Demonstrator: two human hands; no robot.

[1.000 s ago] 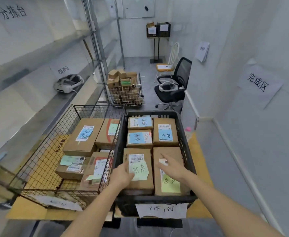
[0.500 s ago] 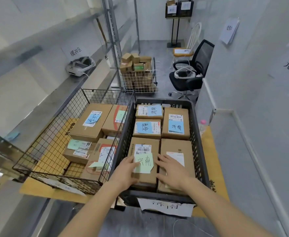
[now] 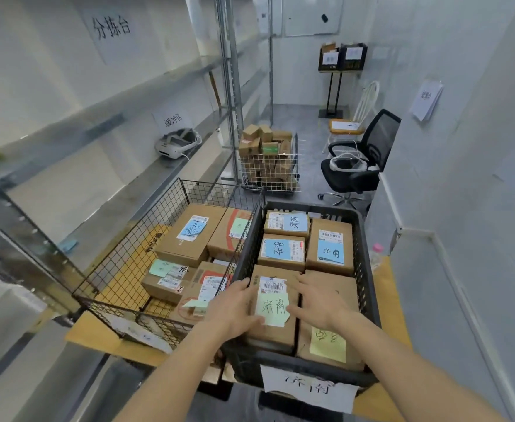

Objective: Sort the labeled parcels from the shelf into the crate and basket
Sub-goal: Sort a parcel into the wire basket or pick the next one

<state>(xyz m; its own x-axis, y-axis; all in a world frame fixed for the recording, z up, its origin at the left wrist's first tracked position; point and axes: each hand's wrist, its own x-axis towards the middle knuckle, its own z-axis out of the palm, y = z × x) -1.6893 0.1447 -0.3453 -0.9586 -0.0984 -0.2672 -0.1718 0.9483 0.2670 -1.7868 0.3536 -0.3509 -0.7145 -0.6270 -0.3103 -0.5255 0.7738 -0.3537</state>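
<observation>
Your left hand [image 3: 234,309] and right hand [image 3: 320,303] both rest on the near-left parcel [image 3: 276,330] inside the black crate [image 3: 368,287], one on each side of its pale green note. Your left fingers curl over the parcel's left edge; your right fingers lie spread and fairly straight along its right edge. The parcel sits touching a neighbouring parcel with a yellow note [image 3: 329,342]. The wire basket [image 3: 122,269], holding more boxes, stands just left of the crate on the table [image 3: 97,336].
</observation>
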